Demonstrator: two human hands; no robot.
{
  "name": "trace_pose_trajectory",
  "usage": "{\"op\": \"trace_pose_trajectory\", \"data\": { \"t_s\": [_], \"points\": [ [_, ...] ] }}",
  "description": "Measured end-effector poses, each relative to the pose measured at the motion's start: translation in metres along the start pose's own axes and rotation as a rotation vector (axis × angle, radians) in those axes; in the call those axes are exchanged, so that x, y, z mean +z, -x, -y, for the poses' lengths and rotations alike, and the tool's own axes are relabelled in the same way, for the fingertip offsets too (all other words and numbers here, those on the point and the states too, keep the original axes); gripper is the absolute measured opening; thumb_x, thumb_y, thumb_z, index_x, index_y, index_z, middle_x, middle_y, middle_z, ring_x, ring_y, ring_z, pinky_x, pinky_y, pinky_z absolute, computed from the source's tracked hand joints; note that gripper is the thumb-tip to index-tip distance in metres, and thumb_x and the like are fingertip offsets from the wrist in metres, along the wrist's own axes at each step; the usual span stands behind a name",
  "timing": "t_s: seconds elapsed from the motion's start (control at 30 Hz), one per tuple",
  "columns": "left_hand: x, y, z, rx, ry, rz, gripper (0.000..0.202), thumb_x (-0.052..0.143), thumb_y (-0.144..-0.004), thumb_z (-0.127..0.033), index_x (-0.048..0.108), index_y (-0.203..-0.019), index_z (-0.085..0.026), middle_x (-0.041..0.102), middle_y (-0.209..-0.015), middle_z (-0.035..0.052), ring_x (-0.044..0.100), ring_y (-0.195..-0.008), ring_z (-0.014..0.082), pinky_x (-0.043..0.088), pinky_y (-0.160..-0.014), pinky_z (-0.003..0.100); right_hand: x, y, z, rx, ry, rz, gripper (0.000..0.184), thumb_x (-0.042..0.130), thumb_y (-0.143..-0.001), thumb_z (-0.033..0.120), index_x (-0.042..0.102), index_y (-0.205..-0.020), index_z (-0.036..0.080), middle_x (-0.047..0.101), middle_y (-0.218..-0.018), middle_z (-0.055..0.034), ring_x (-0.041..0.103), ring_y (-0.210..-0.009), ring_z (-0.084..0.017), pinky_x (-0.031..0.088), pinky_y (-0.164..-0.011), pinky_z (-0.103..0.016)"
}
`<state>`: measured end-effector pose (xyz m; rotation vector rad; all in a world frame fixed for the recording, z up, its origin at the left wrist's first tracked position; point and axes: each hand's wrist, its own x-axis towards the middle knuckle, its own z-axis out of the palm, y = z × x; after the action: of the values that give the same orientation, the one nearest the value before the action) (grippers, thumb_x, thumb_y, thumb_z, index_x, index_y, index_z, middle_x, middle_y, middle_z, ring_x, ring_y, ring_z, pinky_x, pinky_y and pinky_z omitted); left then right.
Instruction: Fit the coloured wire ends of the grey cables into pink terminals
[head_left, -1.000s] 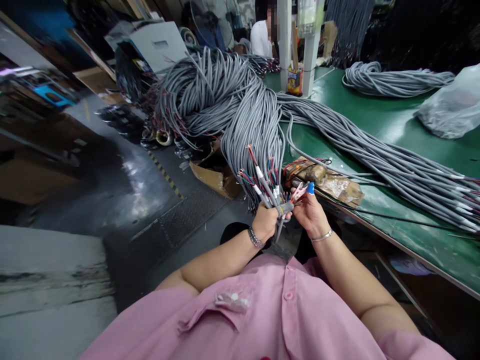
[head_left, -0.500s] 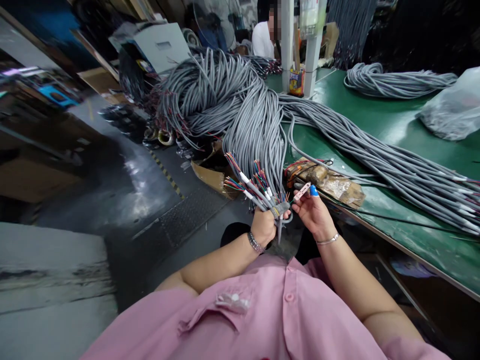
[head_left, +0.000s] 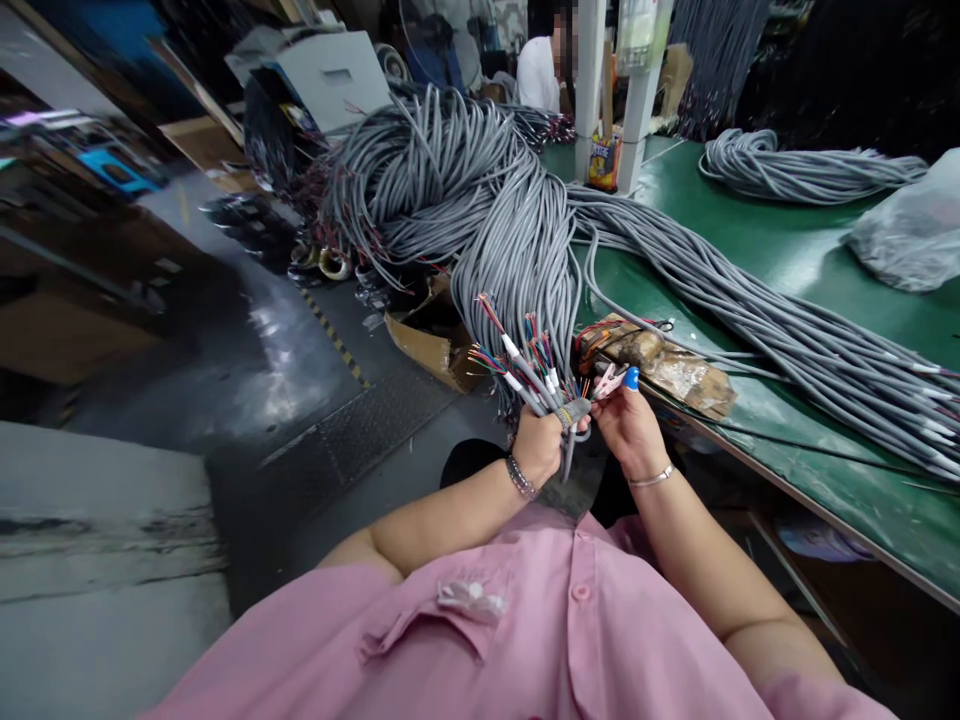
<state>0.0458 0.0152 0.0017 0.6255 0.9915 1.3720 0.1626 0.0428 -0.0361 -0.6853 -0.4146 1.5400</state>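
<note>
Cables (head_left: 531, 374), grey, round, white-banded, gripped in left hand (head_left: 538, 445); right hand (head_left: 627, 424), blue-tipped, pinches pale pink clip-like tool (head_left: 609, 381).

Your head camera looks forward and down past your shirt (head_left: 525, 620) to your fingers (head_left: 633, 396), desk (head_left: 787, 235) at right.

This place appears to be a workshop, because long bundles of grey cables (head_left: 697, 268) lie across a green table (head_left: 750, 235), further hanging cables (head_left: 716, 60) are behind, and a cardboard box (head_left: 420, 350) stands on the floor (head_left: 277, 410).
</note>
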Motion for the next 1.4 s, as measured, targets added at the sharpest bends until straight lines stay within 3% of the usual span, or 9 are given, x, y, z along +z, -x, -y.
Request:
{"op": "trace_pose_trajectory", "data": {
  "t_s": [0.17, 0.37, 0.43, 0.57, 0.77, 0.93, 1.1, 1.27, 1.4],
  "points": [
    [-0.002, -0.001, 0.002, 0.005, -0.049, -0.011, 0.025, 0.083, -0.053, -0.025, 0.063, -0.059, -0.012, 0.061, -0.052, 0.0007, 0.056, -0.045, 0.0105, 0.043, -0.047, 0.023, 0.002, -0.002, -0.003, -0.037, -0.016, -0.002, 0.027, 0.074, -0.076, 0.048, 0.067, -0.08, 0.023, 0.07, -0.079, 0.0023, 0.06, -0.068, -0.011, 0.051, -0.063, -0.024],
    [-0.014, -0.001, 0.004, 0.034, -0.053, 0.067, 0.021, 0.081, -0.057, -0.023, 0.066, -0.064, -0.011, 0.062, -0.054, 0.0016, 0.058, -0.048, 0.0118, 0.045, -0.048, 0.024, -0.004, 0.01, 0.0, 0.074, 0.016, 0.033, 0.039, 0.067, -0.075, 0.061, 0.066, -0.082, 0.023, 0.069, -0.082, -0.0003, 0.06, -0.069, -0.013, 0.051, -0.062, -0.026],
    [-0.018, 0.0, 0.005, 0.034, -0.051, 0.081, 0.019, 0.081, -0.059, -0.023, 0.066, -0.065, -0.011, 0.063, -0.056, 0.0021, 0.058, -0.049, 0.0117, 0.046, -0.049, 0.023, -0.009, 0.021, 0.001, 0.077, 0.078, 0.095, 0.033, 0.071, -0.074, 0.054, 0.067, -0.081, 0.022, 0.068, -0.08, -0.0005, 0.058, -0.067, -0.013, 0.05, -0.064, -0.027],
    [-0.024, 0.002, 0.009, 0.049, -0.095, 0.09, 0.021, 0.081, -0.06, -0.026, 0.066, -0.065, -0.012, 0.064, -0.058, 0.0023, 0.058, -0.05, 0.0112, 0.045, -0.049, 0.023, -0.011, 0.042, 0.0, -0.015, 0.294, 0.195, 0.023, 0.077, -0.072, 0.034, 0.07, -0.09, 0.022, 0.067, -0.079, 0.0, 0.055, -0.066, -0.012, 0.047, -0.065, -0.027],
    [-0.03, 0.003, 0.01, 0.085, -0.21, 0.133, 0.024, 0.083, -0.059, -0.03, 0.067, -0.065, -0.014, 0.063, -0.058, 0.0008, 0.057, -0.051, 0.0116, 0.047, -0.051, 0.024, -0.001, 0.048, -0.003, -0.189, 0.483, 0.084, 0.009, 0.076, -0.076, 0.03, 0.072, -0.081, 0.023, 0.067, -0.073, 0.0012, 0.054, -0.062, -0.012, 0.044, -0.061, -0.025],
    [-0.034, 0.006, 0.001, 0.046, -0.303, 0.276, 0.024, 0.086, -0.055, -0.026, 0.072, -0.071, -0.014, 0.067, -0.064, 0.0015, 0.057, -0.052, 0.0115, 0.05, -0.053, 0.025, 0.002, 0.041, 0.0, -0.08, 0.491, 0.198, 0.012, 0.075, -0.077, 0.032, 0.072, -0.083, 0.022, 0.067, -0.071, 0.0012, 0.055, -0.057, -0.012, 0.045, -0.058, -0.027],
    [-0.036, 0.005, 0.002, 0.041, -0.188, 0.236, 0.023, 0.082, -0.061, -0.031, 0.07, -0.069, -0.013, 0.066, -0.062, 0.0019, 0.056, -0.05, 0.0101, 0.047, -0.049, 0.023, 0.0, 0.038, -0.003, -0.015, 0.377, 0.149, 0.014, 0.075, -0.076, 0.03, 0.068, -0.073, 0.019, 0.06, -0.063, 0.0033, 0.049, -0.055, -0.009, 0.043, -0.056, -0.023],
    [-0.032, 0.002, 0.005, -0.002, -0.086, 0.162, 0.025, 0.084, -0.058, -0.025, 0.067, -0.071, -0.012, 0.064, -0.061, 0.0014, 0.057, -0.049, 0.0102, 0.046, -0.048, 0.022, -0.015, 0.03, -0.005, 0.068, 0.166, 0.087, 0.024, 0.069, -0.08, 0.044, 0.067, -0.081, 0.02, 0.06, -0.07, 0.0018, 0.049, -0.057, -0.009, 0.048, -0.058, -0.024],
    [-0.024, 0.0, 0.004, -0.021, -0.067, 0.116, 0.027, 0.085, -0.056, -0.025, 0.066, -0.071, -0.011, 0.064, -0.059, 0.0012, 0.058, -0.048, 0.0105, 0.046, -0.047, 0.022, -0.017, 0.015, 0.004, 0.101, 0.175, 0.058, 0.04, 0.063, -0.079, 0.06, 0.067, -0.088, 0.021, 0.064, -0.077, 0.0, 0.05, -0.057, -0.009, 0.048, -0.055, -0.023]
  ]
}}
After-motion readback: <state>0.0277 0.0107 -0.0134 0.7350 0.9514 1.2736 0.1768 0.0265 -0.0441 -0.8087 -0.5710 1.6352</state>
